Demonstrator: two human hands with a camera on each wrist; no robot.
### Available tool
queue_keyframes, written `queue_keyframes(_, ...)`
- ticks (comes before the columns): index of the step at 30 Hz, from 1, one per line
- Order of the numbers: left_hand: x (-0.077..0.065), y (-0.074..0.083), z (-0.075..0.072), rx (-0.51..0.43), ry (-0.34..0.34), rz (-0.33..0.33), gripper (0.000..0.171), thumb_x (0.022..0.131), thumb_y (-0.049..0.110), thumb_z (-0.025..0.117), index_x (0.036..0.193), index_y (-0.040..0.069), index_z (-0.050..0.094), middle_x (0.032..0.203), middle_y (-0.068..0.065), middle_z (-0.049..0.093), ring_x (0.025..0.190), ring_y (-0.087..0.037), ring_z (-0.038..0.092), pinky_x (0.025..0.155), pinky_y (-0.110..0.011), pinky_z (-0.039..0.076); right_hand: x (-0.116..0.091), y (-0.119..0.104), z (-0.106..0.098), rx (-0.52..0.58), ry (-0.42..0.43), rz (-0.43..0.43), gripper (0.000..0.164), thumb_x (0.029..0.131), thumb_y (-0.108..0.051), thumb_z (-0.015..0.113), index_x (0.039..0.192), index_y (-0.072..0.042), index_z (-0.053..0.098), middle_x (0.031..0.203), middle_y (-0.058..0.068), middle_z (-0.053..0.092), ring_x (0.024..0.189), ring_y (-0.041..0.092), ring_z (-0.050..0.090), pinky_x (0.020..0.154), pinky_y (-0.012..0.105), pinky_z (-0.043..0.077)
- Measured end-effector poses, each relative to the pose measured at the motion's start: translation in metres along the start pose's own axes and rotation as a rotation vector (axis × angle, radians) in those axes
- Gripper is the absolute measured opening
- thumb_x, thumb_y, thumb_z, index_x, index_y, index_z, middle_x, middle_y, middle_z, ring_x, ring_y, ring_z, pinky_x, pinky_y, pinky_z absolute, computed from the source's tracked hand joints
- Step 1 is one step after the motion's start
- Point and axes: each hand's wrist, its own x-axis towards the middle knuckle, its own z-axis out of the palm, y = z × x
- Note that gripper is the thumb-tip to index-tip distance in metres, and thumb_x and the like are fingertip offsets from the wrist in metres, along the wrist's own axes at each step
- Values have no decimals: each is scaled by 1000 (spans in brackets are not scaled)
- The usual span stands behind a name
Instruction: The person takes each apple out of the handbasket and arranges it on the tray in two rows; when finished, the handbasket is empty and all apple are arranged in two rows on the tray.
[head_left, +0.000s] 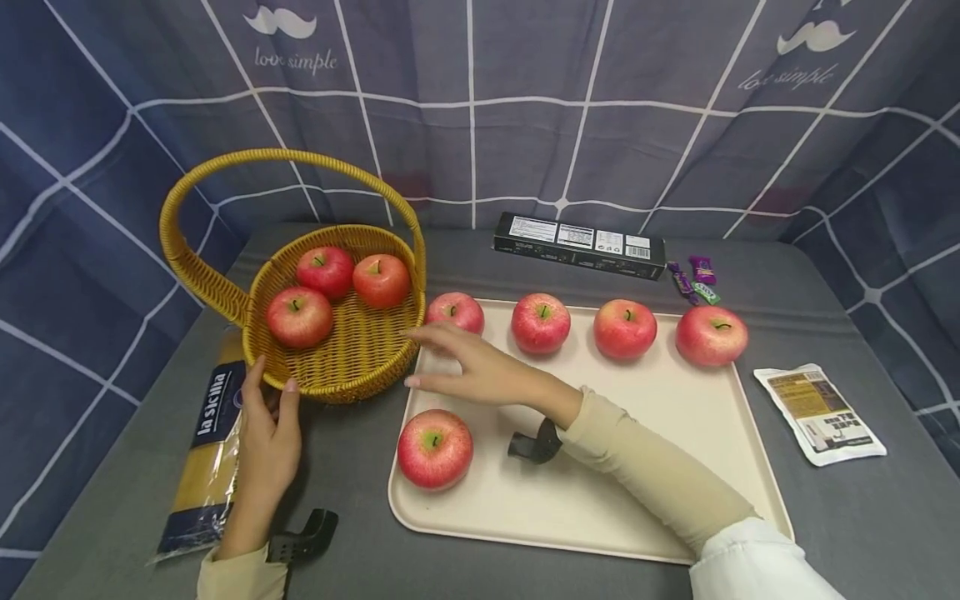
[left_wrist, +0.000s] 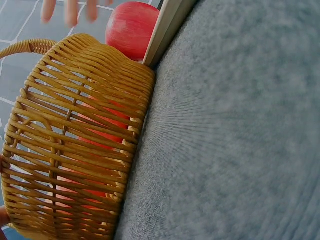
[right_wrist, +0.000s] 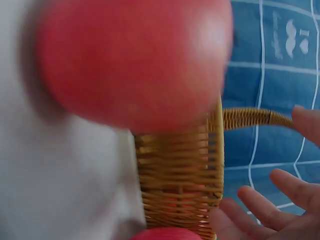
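We saw the wicker basket (head_left: 378, 377) on the grey table (head_left: 352, 500), at the left of the head view, its mouth facing up. Its tall handle (head_left: 300, 156) arched across from left to right; the bowl looked roundish, so we could not tell a long axis for it. Inside, three red apples (head_left: 300, 317) sat toward the left and far side, stems upward. The left hand (head_left: 268, 446) touched the basket's near wall, thumb and fingers apart. The right hand (head_left: 476, 367) hung above the tray (head_left: 570, 517), just right of the basket, fingers spread and holding nothing. We saw the tray's long axis run left to right, with four apples (head_left: 542, 323) along its far edge and one apple (head_left: 435, 450) by its near left corner. Beyond lay a long black box (head_left: 577, 247), its right end nearer us.
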Motion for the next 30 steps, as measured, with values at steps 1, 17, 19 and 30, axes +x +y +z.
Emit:
queue_keyframes(1, 0, 0, 0, -2, 0, -1, 56, 97, 29, 38, 145, 19, 13, 148, -13, 21, 126, -41, 36, 97, -57, 34, 9, -1, -2, -11, 20, 10, 59, 84, -37, 61, 136, -19, 39, 133, -1, 45, 122, 17, 43, 101, 35, 39)
queue_keyframes(17, 1, 2, 1, -20, 12, 4, 55, 96, 28, 39, 145, 18, 16, 146, -15, 26, 125, -38, 38, 96, -55, 35, 136, -12, 9, -134, 251, 281, 80, 78, -51, 62, 143, -22, 23, 146, 8, 23, 136, 23, 25, 107, 38, 32)
queue_keyframes(19, 1, 1, 1, -16, 11, 2, 55, 96, 29, 39, 145, 19, 16, 145, -15, 27, 125, -35, 39, 99, -44, 38, 143, -7, 13, -138, 262, 337, 85, 77, -52, 63, 143, -21, 21, 146, 9, 23, 136, 25, 23, 106, 39, 33)
queue_keyframes(30, 0, 0, 0, -15, 7, -8, 55, 96, 29, 39, 145, 18, 15, 144, -16, 28, 124, -36, 39, 95, -55, 36, 145, 8, 26, -295, 108, 277, 92, 69, -39, 76, 142, -17, 25, 135, 9, 32, 122, 25, 36, 101, 30, 37)
